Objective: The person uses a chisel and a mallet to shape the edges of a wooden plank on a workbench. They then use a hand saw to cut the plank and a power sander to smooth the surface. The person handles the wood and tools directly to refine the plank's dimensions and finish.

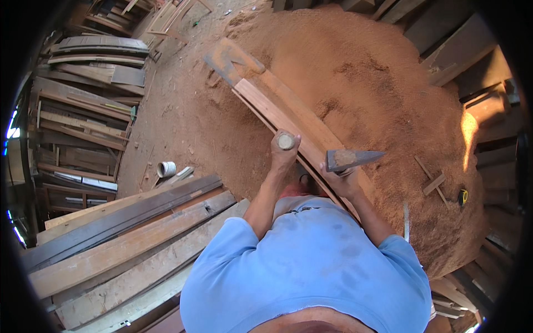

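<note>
A long wooden rail (261, 100) lies lengthwise on the plank worktop (311, 116), slanting from the upper left down toward the person's waist, with a dark gap along its left side. Its far end reaches ahead of both hands, near the notched end of the worktop; its near part runs between the forearms. The left hand (282, 157) is closed in a fist around an upright tool handle (286, 141), whose pale round end faces up, just over the rail; the tool's lower end is hidden, so I cannot tell whether it touches the wood. The right hand (342, 180), nearer the body, is wrapped around the handle of a hammer (363, 157), its dark wedge-shaped head pointing right. A heap of sawdust (383, 72) spreads beyond and to the right, bearing crossed sticks (435, 184) and a tape measure (463, 197). At left are a white container (166, 169) and stacked boards (133, 238)
</note>
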Available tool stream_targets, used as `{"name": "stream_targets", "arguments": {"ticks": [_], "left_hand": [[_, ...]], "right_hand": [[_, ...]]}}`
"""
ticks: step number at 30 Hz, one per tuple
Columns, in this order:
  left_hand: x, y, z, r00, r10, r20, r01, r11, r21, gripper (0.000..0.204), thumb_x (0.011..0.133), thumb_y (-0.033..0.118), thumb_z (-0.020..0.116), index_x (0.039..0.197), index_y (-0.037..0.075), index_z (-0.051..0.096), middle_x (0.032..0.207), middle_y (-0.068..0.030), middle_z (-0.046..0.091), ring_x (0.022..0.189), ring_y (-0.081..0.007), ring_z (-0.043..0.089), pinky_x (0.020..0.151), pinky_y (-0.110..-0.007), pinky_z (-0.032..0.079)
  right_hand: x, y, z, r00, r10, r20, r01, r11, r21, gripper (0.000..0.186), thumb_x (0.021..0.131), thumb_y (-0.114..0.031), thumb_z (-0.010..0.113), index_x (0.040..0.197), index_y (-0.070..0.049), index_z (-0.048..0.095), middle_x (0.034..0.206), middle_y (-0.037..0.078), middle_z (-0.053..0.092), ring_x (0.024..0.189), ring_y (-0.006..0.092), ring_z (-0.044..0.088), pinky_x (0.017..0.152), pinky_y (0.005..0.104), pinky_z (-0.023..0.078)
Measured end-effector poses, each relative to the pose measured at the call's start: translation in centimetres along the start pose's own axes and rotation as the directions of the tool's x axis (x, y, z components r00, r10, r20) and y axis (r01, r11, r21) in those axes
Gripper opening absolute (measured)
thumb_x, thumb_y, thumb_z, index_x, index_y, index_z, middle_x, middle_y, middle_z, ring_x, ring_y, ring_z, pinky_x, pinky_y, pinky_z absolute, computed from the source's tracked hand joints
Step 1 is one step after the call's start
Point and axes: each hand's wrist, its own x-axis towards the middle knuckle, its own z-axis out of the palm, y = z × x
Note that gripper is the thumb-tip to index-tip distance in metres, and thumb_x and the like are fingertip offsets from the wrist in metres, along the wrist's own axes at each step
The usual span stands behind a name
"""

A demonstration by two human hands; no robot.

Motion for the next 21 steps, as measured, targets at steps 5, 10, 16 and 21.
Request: {"name": "stream_targets", "arguments": {"ticks": [5,10,16,21], "left_hand": [[5.3,-1.8,-1.1,0.956,-0.276,-0.099,0.220,0.898,-0.380,0.023,0.088,0.011,0.080,0.088,0.008,0.057,0.076,0.0043,0.055,0.070,-0.0083,0.052,0.063,-0.028,0.046],[0.7,-0.4,-0.7,0.980,-0.192,-0.059,0.185,0.978,-0.097,0.024,0.086,0.010,0.082,0.090,0.009,0.058,0.078,0.0040,0.057,0.073,-0.0096,0.056,0.067,-0.028,0.049],[-2.0,0.9,0.2,0.991,-0.131,0.012,0.131,0.990,-0.059,0.024,0.085,0.009,0.082,0.096,0.008,0.060,0.081,0.0019,0.059,0.078,-0.0115,0.059,0.073,-0.029,0.051],[6.4,-1.2,-2.5,0.960,-0.278,-0.025,0.233,0.847,-0.477,0.027,0.084,0.009,0.083,0.098,0.006,0.060,0.087,-0.0005,0.061,0.082,-0.0115,0.060,0.073,-0.029,0.052]], "right_hand": [[1.0,-0.5,0.2,0.984,0.178,-0.003,-0.175,0.969,0.173,0.020,0.087,-0.013,0.078,0.078,-0.006,0.061,0.075,-0.002,0.060,0.070,0.0089,0.055,0.061,0.0297,0.046],[-0.2,-0.5,-0.6,0.984,0.142,0.111,-0.145,0.989,0.019,0.018,0.088,-0.004,0.072,0.104,-0.002,0.065,0.090,0.005,0.070,0.079,0.0129,0.069,0.069,0.0307,0.057],[-0.5,1.6,-0.8,0.970,0.187,0.155,-0.160,0.972,-0.171,0.029,0.086,-0.007,0.077,0.110,-0.004,0.062,0.098,0.004,0.069,0.089,0.0128,0.066,0.078,0.0302,0.055],[-0.5,2.3,-0.2,0.997,-0.016,0.076,0.025,0.992,-0.123,0.018,0.089,-0.015,0.075,0.088,-0.005,0.060,0.082,0.007,0.061,0.076,0.0206,0.059,0.068,0.0351,0.048]]}}
